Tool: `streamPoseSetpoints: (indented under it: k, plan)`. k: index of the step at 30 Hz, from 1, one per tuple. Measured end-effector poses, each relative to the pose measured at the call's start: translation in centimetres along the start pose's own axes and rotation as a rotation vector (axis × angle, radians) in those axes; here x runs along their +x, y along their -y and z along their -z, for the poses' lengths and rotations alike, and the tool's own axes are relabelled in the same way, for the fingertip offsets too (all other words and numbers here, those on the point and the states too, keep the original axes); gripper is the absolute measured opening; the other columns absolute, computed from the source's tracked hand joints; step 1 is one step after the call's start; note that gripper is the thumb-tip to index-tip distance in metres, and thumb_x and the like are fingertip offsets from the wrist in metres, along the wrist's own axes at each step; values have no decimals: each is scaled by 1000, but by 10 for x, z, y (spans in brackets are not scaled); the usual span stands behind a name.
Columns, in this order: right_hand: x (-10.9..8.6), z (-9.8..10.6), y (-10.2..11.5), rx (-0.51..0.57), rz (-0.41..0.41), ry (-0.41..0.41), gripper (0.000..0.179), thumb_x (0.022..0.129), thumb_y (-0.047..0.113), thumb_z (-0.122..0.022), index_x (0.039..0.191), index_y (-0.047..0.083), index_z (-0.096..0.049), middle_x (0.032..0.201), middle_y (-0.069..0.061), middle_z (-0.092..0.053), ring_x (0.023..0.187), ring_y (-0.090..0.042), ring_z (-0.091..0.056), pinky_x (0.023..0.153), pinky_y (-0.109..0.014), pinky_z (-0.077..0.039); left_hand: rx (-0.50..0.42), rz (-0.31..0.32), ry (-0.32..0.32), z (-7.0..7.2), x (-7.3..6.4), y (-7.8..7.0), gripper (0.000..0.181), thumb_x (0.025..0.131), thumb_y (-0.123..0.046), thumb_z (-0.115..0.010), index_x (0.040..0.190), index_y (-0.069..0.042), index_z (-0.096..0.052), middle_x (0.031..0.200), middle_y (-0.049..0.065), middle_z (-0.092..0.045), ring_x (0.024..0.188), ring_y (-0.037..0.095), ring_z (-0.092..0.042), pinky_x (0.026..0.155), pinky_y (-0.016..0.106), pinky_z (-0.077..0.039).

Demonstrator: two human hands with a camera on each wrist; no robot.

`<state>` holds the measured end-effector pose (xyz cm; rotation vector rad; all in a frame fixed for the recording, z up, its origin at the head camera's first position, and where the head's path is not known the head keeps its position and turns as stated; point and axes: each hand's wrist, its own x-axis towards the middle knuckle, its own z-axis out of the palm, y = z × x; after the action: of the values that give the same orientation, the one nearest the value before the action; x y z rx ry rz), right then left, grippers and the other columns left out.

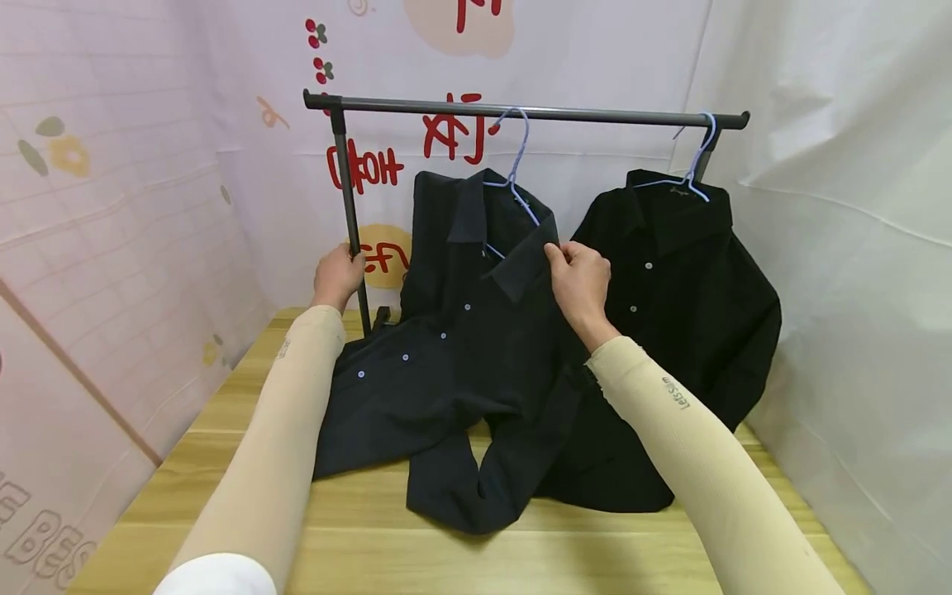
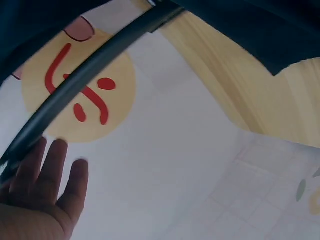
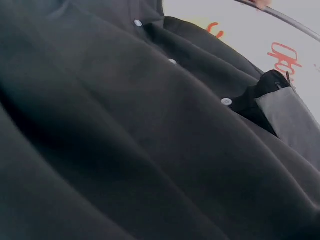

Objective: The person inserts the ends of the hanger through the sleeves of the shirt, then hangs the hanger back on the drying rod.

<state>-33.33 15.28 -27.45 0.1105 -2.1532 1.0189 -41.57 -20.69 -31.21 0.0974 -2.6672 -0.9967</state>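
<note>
My left hand (image 1: 338, 274) is at the left upright post (image 1: 346, 182) of a dark metal clothes rack, holding it partway up. In the left wrist view several fingers (image 2: 53, 172) extend beside the post. My right hand (image 1: 582, 281) pinches the collar edge of a dark button-up shirt (image 1: 506, 347), thumb and fingers at the collar point. The shirt sits on a light blue wire hanger (image 1: 515, 157) hooked over the rail. Its front panel spreads left, and a sleeve folds over the table. The right wrist view shows shirt cloth (image 3: 150, 130) and pale buttons, with the right hand out of sight.
A second black shirt (image 1: 687, 281) hangs on another light blue hanger (image 1: 701, 157) at the rail's right end, partly behind my right forearm. The rail (image 1: 595, 113) spans above a wooden table (image 1: 372, 529). Printed white curtains (image 1: 111, 207) surround the table's back and sides.
</note>
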Motion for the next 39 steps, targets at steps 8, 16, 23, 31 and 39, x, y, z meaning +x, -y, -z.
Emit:
streamPoseSetpoints:
  k: [8, 16, 23, 31, 39]
  plan:
    - [17, -5, 39, -36, 112, 44, 37, 101, 29, -60, 76, 4, -71, 61, -9, -53, 63, -24, -53, 60, -33, -36, 44, -10, -67, 6, 4, -3, 41, 109, -28, -39, 122, 5, -60, 105, 25, -65, 86, 39, -59, 74, 48, -47]
    - [45, -18, 108, -100, 105, 118, 36, 103, 32, -56, 83, 6, -74, 66, -6, -57, 72, -21, -56, 65, -29, -39, 87, -20, -36, 15, 6, -5, 38, 107, -25, -41, 116, 5, -62, 110, 26, -64, 99, 44, -59, 83, 53, -46]
    - [52, -39, 139, -186, 112, 175, 37, 102, 33, -56, 87, 7, -76, 72, -7, -62, 75, -20, -58, 65, -28, -43, 138, -59, -40, 12, 1, -10, 36, 106, -20, -42, 113, 8, -63, 111, 30, -64, 105, 47, -59, 87, 56, -46]
    - [45, -51, 132, -303, 8, 438, 33, 102, 28, -57, 83, 6, -73, 69, -7, -60, 71, -23, -58, 66, -32, -48, 114, -32, 4, 3, -1, -19, 36, 108, -23, -41, 115, 5, -62, 110, 26, -64, 101, 44, -60, 86, 52, -47]
    - [40, -49, 115, -304, 9, 510, 38, 100, 44, -56, 100, 11, -75, 86, -4, -66, 81, -21, -57, 69, -34, -48, 117, -21, 0, 2, 1, -17, 36, 108, -24, -40, 114, 5, -61, 109, 26, -64, 101, 44, -59, 86, 52, -46]
